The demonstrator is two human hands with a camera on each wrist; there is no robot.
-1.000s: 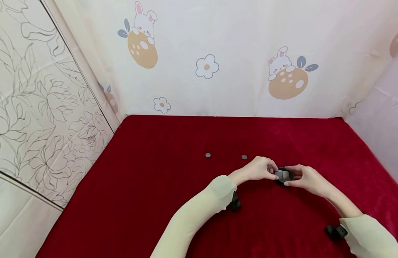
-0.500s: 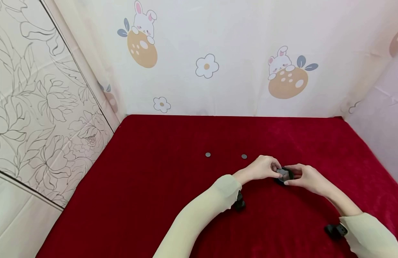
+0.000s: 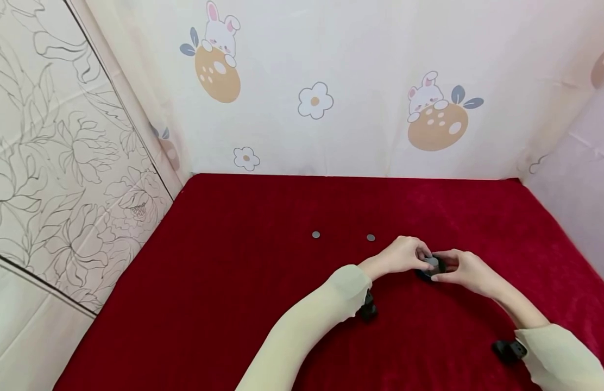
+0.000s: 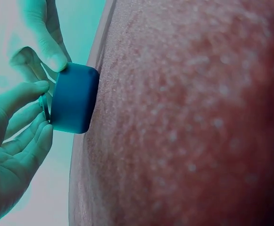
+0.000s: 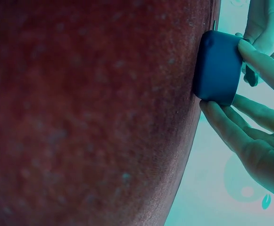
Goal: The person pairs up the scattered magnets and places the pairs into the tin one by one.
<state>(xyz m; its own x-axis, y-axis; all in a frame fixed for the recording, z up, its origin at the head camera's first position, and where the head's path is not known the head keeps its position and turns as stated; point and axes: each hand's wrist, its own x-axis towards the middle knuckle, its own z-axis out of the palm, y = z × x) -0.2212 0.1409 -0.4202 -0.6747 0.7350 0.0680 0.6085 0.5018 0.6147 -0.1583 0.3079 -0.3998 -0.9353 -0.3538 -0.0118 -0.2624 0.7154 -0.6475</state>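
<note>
Dark container, right fingers gripping its sides, left fingers at its top, pinching a grey disc.

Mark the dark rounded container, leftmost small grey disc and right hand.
Dark rounded container (image 5: 218, 68), right wrist view: side wall.
Leftmost small grey disc (image 3: 315, 234), head view: upper face.
Right hand (image 3: 467, 272), head view: back.
</note>
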